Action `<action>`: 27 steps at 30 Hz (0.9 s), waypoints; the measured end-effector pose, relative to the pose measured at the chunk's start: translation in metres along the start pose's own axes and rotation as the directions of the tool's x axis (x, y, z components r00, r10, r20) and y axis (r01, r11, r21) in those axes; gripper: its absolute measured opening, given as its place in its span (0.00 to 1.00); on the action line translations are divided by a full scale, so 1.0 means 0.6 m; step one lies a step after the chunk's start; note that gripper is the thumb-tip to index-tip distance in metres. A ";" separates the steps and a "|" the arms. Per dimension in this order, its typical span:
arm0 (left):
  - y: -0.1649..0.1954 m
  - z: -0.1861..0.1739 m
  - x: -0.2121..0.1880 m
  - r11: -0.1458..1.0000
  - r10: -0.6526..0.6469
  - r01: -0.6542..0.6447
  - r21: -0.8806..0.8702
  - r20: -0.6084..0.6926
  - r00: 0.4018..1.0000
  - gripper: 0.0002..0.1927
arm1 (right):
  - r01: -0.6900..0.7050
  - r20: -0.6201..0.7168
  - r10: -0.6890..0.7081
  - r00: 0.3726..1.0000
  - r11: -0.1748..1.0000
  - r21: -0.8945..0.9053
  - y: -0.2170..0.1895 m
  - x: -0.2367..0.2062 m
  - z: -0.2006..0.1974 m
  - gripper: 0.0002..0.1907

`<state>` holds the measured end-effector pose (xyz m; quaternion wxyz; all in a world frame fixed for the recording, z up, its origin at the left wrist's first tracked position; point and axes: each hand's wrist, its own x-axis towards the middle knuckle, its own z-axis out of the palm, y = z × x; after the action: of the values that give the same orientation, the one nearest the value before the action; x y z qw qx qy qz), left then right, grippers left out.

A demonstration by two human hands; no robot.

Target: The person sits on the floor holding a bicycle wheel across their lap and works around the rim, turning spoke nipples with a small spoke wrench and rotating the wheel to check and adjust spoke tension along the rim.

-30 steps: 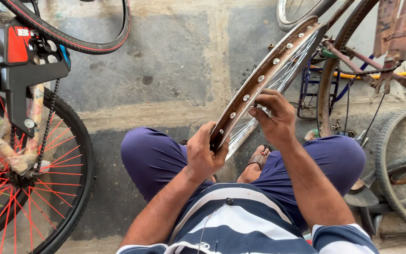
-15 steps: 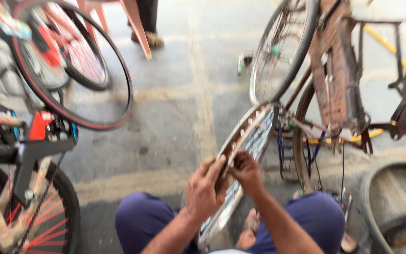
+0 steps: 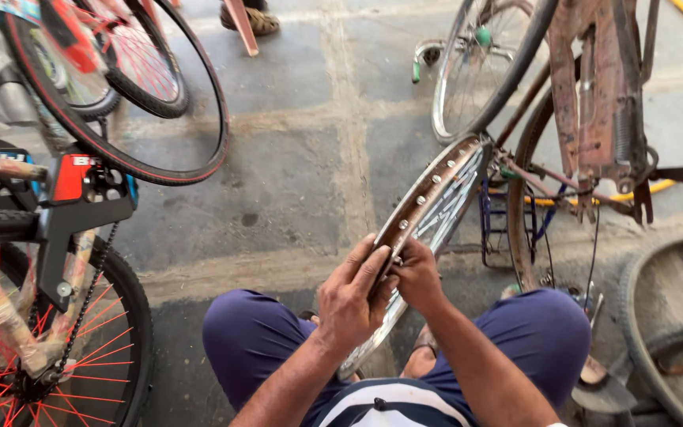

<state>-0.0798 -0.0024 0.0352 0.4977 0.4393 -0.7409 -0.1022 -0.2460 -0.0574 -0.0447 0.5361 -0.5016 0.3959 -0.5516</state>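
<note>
Gripping bare wheel rim (image 3: 428, 198) — both hands, left hand (image 3: 351, 296), right hand (image 3: 416, 273), seemingly.

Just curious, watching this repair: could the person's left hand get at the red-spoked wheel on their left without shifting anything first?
Probably yes. The left hand is on the bare rim now, and only open floor lies between it and the red-spoked wheel. It would have to let go of the rim first.

At nine o'clock stands a bicycle with red spokes (image 3: 9, 348) — a black tyre with a red stripe (image 3: 160, 170) above it. At two o'clock leans a rusty bicycle (image 3: 594, 103); a sandalled foot (image 3: 250, 20) at twelve, on the concrete floor (image 3: 302, 190).
</note>
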 end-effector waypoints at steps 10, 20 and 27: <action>-0.005 0.000 -0.015 1.000 -0.008 0.008 0.029 0.006 1.000 0.21 | -0.025 0.093 0.010 0.996 0.986 0.167 0.023 -0.016 -0.003 0.17; -0.011 -0.001 -0.013 1.000 -0.010 0.010 -0.005 0.001 1.000 0.21 | -0.057 0.056 0.048 0.997 0.981 0.185 0.020 -0.012 -0.005 0.21; -0.018 -0.006 -0.017 0.999 -0.026 0.026 -0.023 0.005 1.000 0.21 | 0.043 0.137 -0.098 0.986 0.933 0.358 0.045 -0.017 -0.017 0.13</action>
<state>-0.0699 -0.0002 0.0242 0.4998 0.4429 -0.7348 -0.1183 -0.2514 -0.0512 -0.0739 0.6260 -0.4516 0.2300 -0.5927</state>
